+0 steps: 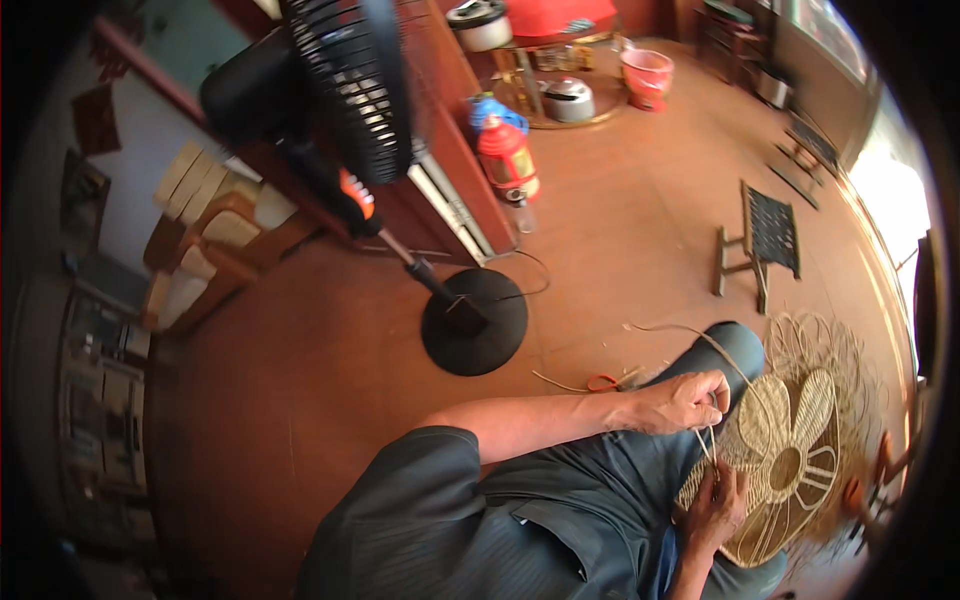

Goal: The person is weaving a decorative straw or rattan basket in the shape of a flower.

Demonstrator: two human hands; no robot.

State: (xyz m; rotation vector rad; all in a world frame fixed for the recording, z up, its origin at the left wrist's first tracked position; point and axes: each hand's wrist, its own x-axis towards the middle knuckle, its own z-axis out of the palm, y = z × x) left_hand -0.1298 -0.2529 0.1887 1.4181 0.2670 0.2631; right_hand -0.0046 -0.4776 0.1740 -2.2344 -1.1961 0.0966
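Closely paired, both hands grip a strand beside a woven round

Underfoot, a broad reddish-brown floor (pixel 620 250) fills most of the room. On it stands a black fan (pixel 370 100) on a round base, ahead of the person and to the left. Dark-trousered legs (pixel 600 470) stretch across the lower part of the view, and a small low stool (pixel 772 230) with a dark seat stands beyond the knee.

Next in size comes the woven round (pixel 765 462), straw-coloured, with petal shapes about a central ring. It lies by the legs, just to the right of both hands; the right hand overlaps its near left edge, though whether they touch I cannot tell.

The left hand (pixel 685 402) is above in view, fingertips pinched; the right hand (pixel 717 505) is just below, fingers closed. Both are clamped on a pale strand (pixel 706 445), which shows as two thin lines between them.

Smallest, a red loop (pixel 603 383) lies on the floor near the left wrist.
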